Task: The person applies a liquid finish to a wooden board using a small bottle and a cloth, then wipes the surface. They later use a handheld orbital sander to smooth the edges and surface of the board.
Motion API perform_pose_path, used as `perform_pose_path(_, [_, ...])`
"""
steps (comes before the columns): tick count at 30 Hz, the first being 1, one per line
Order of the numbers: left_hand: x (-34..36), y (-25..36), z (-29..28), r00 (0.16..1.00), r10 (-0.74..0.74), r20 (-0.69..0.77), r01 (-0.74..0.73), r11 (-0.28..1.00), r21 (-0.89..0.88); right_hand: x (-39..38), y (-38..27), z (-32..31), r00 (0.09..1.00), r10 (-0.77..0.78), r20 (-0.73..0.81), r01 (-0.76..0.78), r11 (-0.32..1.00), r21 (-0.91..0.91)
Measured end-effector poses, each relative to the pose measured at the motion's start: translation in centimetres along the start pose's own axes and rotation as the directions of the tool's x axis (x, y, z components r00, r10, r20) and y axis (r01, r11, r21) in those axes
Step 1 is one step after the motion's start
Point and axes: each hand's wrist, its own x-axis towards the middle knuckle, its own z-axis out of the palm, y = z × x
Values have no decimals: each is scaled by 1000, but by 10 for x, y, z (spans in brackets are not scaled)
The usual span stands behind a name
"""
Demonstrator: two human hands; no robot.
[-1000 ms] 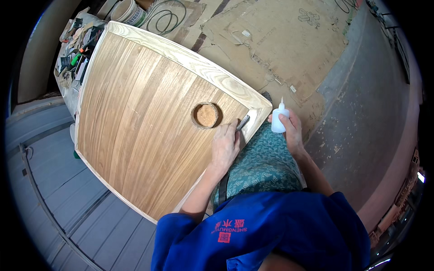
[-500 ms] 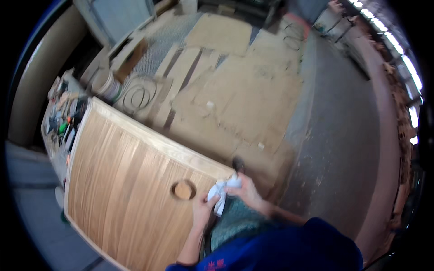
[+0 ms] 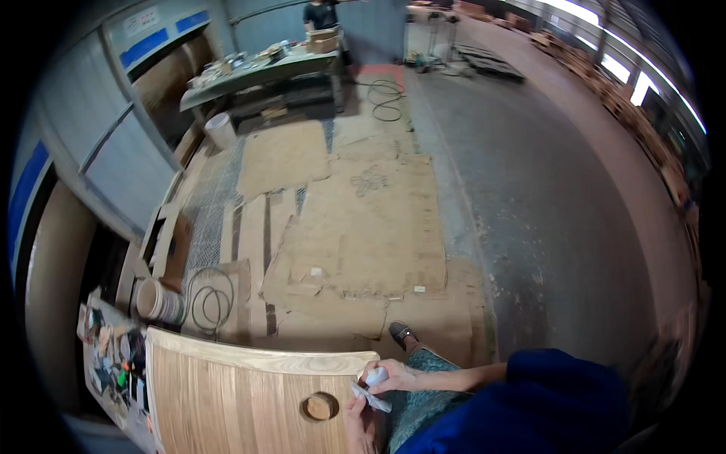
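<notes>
The right hand [image 3: 395, 374] is curled around a small white bottle [image 3: 376, 374]. The fingers wrap it, and only the top of the bottle peeks out. The left hand [image 3: 361, 424] is just below it, low in the picture. Its fingers pinch one end of a small whitish cloth [image 3: 369, 397]. The cloth hangs between the two hands, and its top end touches the right hand. The two hands are close together, just past the right edge of a big wooden panel [image 3: 234, 401].

The panel lies flat and has long stripes of grain. A pale wooden frame runs along its top edge. There is a round hole [image 3: 320, 406] in the panel, just beside the left hand. A round piece of wood sits inside the hole.

Below the hands is the person's knee in green patterned trousers [image 3: 420, 393]. A blue sleeve [image 3: 529, 408] covers the right arm. A dark shoe [image 3: 399, 333] rests on flat sheets of cardboard [image 3: 355, 227] that cover the floor.

To the left of the panel is a small stand full of tools [image 3: 113, 363]. Near it are a bucket [image 3: 159, 301] and a coil of hose [image 3: 210, 303]. Far away there is a long workbench [image 3: 265, 72], and another person [image 3: 321, 13] stands behind it.
</notes>
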Motion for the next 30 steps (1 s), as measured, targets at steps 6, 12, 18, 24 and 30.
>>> perform_pose_path(6, [-9,9,14,996,5,-93,28,937,347,0,19,2,979,-159,-129,125,962,-242])
perform_pose_path(12, [-8,20,42,1000,12,13,-17,712,702,-22,-24,-12,939,-156,-307,62,954,-293])
perform_pose_path(18, [-1,19,70,992,-56,114,-66,543,837,-19,-5,-27,874,-342,-345,239,921,-307])
perform_pose_path(24, [9,28,89,984,-55,170,-125,470,874,-32,-34,-47,901,-361,-242,285,911,-298])
perform_pose_path(30, [18,36,105,978,-36,208,-172,430,886,-31,-10,-47,916,-338,-215,298,933,-200])
